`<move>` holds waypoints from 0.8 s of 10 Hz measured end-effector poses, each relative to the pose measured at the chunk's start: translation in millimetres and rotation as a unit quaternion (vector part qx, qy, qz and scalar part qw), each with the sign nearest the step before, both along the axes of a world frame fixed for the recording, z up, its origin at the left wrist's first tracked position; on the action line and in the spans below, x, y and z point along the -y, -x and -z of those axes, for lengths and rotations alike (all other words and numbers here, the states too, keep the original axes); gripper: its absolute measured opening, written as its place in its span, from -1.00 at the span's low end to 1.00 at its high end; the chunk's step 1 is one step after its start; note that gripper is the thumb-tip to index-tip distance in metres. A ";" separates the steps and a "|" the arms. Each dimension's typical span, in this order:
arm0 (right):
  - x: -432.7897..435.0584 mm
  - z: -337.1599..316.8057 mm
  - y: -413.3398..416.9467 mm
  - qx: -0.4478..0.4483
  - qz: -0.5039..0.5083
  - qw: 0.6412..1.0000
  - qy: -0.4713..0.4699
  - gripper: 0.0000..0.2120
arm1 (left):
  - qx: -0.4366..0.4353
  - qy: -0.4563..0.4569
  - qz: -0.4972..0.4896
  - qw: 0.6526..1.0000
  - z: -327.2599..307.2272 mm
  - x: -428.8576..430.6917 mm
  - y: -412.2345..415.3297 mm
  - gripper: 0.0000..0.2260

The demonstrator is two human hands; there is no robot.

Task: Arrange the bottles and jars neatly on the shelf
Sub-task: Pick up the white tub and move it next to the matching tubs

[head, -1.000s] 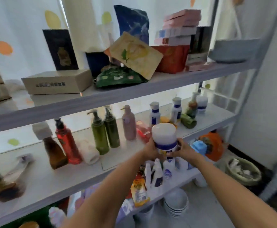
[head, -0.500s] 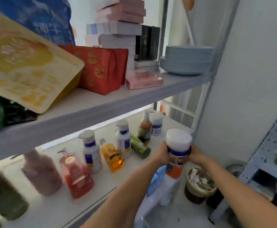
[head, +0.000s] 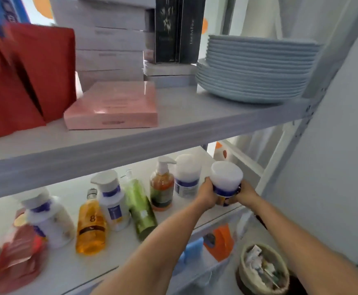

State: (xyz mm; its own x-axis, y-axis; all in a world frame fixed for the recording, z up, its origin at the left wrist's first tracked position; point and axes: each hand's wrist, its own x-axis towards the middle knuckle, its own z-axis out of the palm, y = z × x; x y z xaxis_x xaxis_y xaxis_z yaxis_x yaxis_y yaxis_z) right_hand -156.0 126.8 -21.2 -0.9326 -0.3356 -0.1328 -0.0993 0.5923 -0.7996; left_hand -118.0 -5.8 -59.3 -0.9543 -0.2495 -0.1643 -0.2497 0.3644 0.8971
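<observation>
Gripped in the curled fingers of left hand (head: 207, 193) and right hand (head: 245, 192), the jar (head: 227, 178) has moved in over the shelf (head: 118, 248), right of centre, beside a matching jar (head: 187, 177), likely for setting down.

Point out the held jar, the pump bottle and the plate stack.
jar (head: 227, 175), head view, white lid.
pump bottle (head: 162, 188), head view, amber body.
plate stack (head: 256, 67), head view, front rims.

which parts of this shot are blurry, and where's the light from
Head view: motion blur smears the red pouch and red bag at left; the white jar in the left hand and right hand is sharper; backlight washes out the lower shelf.
</observation>
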 end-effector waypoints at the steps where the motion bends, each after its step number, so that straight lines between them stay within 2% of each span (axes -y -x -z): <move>1: 6.1 14.4 45.2 0.019 -0.051 0.998 0.009 -0.17 | 0.011 -0.054 -0.083 0.995 -2.7 -3.9 25.0 -0.40; 2: 10.8 13.8 63.8 0.055 -0.104 0.993 0.014 -0.18 | -0.003 -0.236 -0.294 0.926 -8.5 -11.2 41.4 -0.82; 3: 17.0 13.2 84.7 0.076 -0.137 0.988 0.013 -0.26 | -0.036 -0.357 -0.406 0.840 -14.9 -15.7 53.7 -0.79; 4: 20.8 15.7 97.5 0.091 -0.168 0.982 0.007 -0.24 | -0.053 -0.432 -0.433 0.790 -23.6 -18.2 55.1 -0.78; 5: 21.6 19.0 104.8 0.087 -0.189 0.978 -0.002 -0.21 | -0.058 -0.508 -0.429 0.745 -29.4 -18.6 53.1 -0.61; 6: 17.9 21.9 106.1 0.114 -0.205 0.972 0.004 -0.25 | 0.027 -0.341 -0.367 0.865 -26.6 -18.3 48.6 -0.46; 7: 16.8 24.1 98.4 0.088 -0.191 0.978 0.002 -0.31 | 0.092 -0.020 -0.202 0.975 -17.2 -23.7 34.4 -0.34; 8: 20.7 29.2 84.6 0.032 -0.167 0.985 -0.021 -0.20 | 0.133 0.143 -0.105 0.975 -7.8 -23.9 12.7 -0.45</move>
